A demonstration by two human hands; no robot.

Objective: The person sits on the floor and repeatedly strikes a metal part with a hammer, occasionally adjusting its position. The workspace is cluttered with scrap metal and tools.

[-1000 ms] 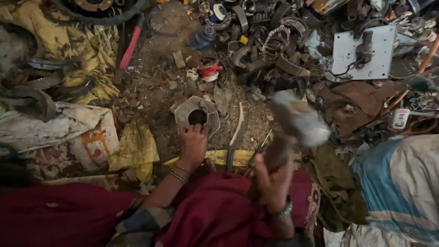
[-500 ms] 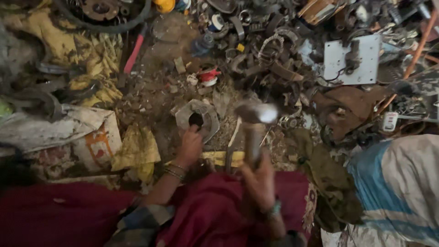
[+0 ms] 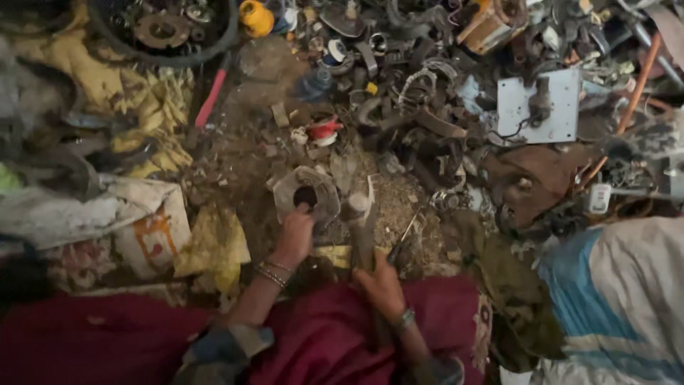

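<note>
Our right grip (image 3: 381, 284) holds the hammer (image 3: 360, 221) low on its handle, left grip (image 3: 294, 232) steadying the metal ring (image 3: 306, 194), likely heavy, stiff, best pinned by its rim.

Left hand (image 3: 294, 235) steadies metal ring (image 3: 306, 192); right hand (image 3: 382, 284) grips hammer (image 3: 360, 221)

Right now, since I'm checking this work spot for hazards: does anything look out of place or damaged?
Yes. The left hand steadies a grey metal part with a round hole right beside the hammer in the right hand. Loose scrap metal litters the ground.
</note>
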